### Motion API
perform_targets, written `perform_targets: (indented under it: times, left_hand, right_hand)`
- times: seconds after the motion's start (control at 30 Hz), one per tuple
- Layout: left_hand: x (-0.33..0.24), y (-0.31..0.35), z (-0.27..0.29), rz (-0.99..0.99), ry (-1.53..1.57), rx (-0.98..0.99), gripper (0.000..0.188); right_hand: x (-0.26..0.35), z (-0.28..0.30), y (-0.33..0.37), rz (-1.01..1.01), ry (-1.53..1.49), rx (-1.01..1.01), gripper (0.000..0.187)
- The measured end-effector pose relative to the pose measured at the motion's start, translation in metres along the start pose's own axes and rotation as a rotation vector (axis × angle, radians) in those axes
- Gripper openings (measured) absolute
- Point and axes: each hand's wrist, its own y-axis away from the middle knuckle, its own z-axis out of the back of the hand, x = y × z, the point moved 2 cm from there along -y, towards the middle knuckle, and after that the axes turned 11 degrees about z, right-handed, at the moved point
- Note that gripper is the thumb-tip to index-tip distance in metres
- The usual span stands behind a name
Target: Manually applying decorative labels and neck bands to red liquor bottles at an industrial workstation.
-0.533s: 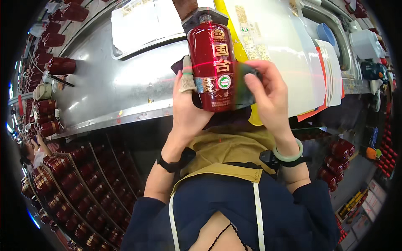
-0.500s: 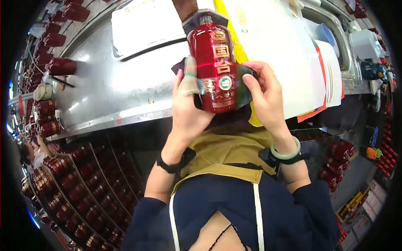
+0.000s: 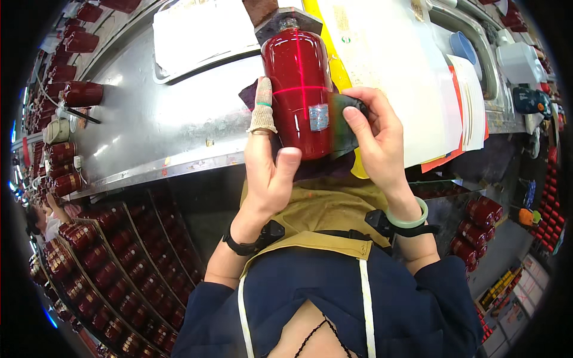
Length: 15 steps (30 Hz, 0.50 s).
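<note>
A glossy dark red bottle [image 3: 295, 71] lies in front of me, its neck toward a grey metal stop [image 3: 289, 22]. Thin red light lines cross its surface, and a small silvery rectangular sticker [image 3: 319, 117] sits on its lower right side. My left hand [image 3: 267, 167] rests along the bottle's left side, open, the index finger straight in a knitted finger cover [image 3: 262, 107] and the thumb apart near the base. Pinched in my right hand [image 3: 377, 128] is a dark flat piece [image 3: 344, 128], pressed against the bottle's right side. Dark cloth [image 3: 250, 95] shows under the bottle.
A white tray [image 3: 203, 37] lies on the metal table [image 3: 149, 125] at the left. Papers and folders [image 3: 394, 77] cover the right, beside a sink with a blue bowl [image 3: 464, 48]. Racks of red bottles [image 3: 119, 268] stand below left; another person [image 3: 45, 221] is at far left.
The bottle has turned, its gold lettering and round label gone from view and the silvery sticker now facing up. My left thumb has come out from beneath the bottle's base.
</note>
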Motion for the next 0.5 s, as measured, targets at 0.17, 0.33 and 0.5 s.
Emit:
perform_targets:
  times: [0.17, 0.33, 0.5]
  left_hand:
    - [-0.020, 0.000, -0.005, 0.294, 0.280, -0.004, 0.119]
    - [-0.015, 0.000, -0.008, 0.246, 0.426, -0.001, 0.110]
    - [-0.010, -0.009, -0.025, 0.272, 0.250, -0.169, 0.086]
  right_hand:
    - [0.039, -0.022, -0.006, 0.194, 0.129, 0.184, 0.023]
    - [0.051, -0.003, -0.006, 0.296, 0.069, 0.071, 0.023]
    - [0.023, 0.015, -0.005, 0.066, 0.073, -0.027, 0.021]
